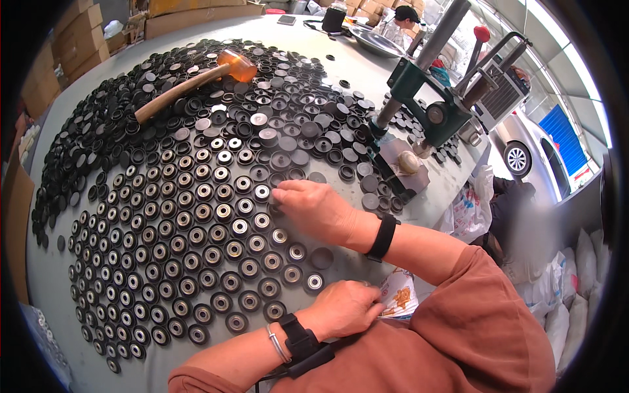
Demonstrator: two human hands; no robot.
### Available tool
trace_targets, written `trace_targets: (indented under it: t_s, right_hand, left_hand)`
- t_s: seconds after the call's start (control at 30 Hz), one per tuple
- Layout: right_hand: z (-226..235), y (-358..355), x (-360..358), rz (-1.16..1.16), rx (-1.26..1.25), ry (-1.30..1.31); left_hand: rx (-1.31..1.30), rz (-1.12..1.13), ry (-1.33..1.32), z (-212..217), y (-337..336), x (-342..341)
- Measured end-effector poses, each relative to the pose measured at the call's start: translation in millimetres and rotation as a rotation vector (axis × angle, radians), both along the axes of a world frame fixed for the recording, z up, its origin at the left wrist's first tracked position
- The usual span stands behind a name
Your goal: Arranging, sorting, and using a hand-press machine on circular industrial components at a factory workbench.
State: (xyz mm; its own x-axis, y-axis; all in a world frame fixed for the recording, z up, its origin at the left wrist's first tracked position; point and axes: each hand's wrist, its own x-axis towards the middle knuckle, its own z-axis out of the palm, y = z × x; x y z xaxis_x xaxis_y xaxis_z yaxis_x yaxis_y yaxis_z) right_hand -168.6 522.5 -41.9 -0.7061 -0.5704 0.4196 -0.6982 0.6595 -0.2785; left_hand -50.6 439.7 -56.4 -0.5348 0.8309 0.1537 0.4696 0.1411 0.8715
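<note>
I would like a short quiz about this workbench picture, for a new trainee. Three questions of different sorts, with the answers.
1. True or false: the mallet lies on the heap of black parts.
2. Which hand touches the rows of round parts with its fingertips? A) left hand B) right hand
3. Fill in: the green press stands to the person's ____ of the heap.

Key: 1 true; 2 B; 3 right.
</note>
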Motion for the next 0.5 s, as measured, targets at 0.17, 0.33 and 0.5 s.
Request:
trace_targets:
  t_s: [0.17,0.33,0.5]
  right_hand:
    - [1.8,-0.1,9.9,0.109,0.322,0.163]
    - [-2.8,0.3,9.7,0.124,0.367,0.128]
    - [-7.9,3.7,6.0,0.121,0.251,0.155]
  left_hand:
    - [-0.012,-0.009,-0.006,-3.5,1.6,-0.8]
    - [-0.06,-0.022,-0.017,-4.0,1.4,0.6]
    - [0.001,0.01,-0.011,-3.8,1.3,0.6]
